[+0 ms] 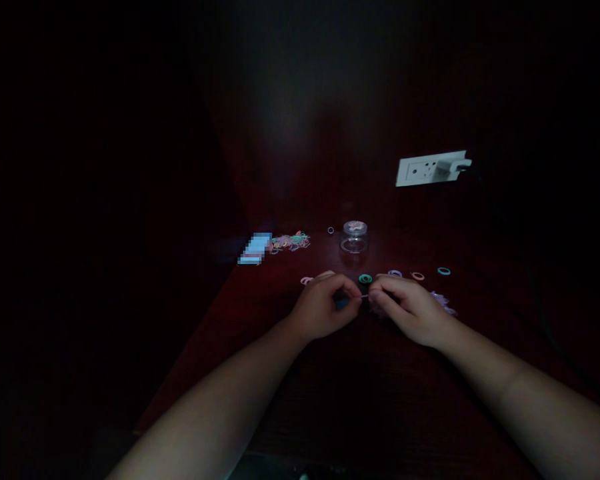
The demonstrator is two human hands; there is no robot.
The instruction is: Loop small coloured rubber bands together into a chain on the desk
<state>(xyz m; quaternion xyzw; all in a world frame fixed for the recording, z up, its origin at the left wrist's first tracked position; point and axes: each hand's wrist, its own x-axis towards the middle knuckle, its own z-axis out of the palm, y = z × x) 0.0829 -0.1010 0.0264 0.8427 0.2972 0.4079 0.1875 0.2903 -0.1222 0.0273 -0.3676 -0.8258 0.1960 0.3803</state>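
My left hand (329,303) and my right hand (411,305) are close together over the dark red table. Between their pinched fingertips runs a thin pinkish band (365,296), held at both ends. Just beyond the fingers lies a green ring band (365,279). Pink bands (307,281) show beside my left hand. Behind my right hand are a blue band (395,273) and an orange band (417,276). A pile of pale purple bands (443,303) is partly hidden by my right hand.
A clear lidded jar (354,239) stands farther back. A heap of mixed coloured bands (293,241) lies left of it, beside a lit, pixelated screen (255,249). One teal band (444,271) rests at the right. On the wall is a socket (430,168) with a plug and dark cable.
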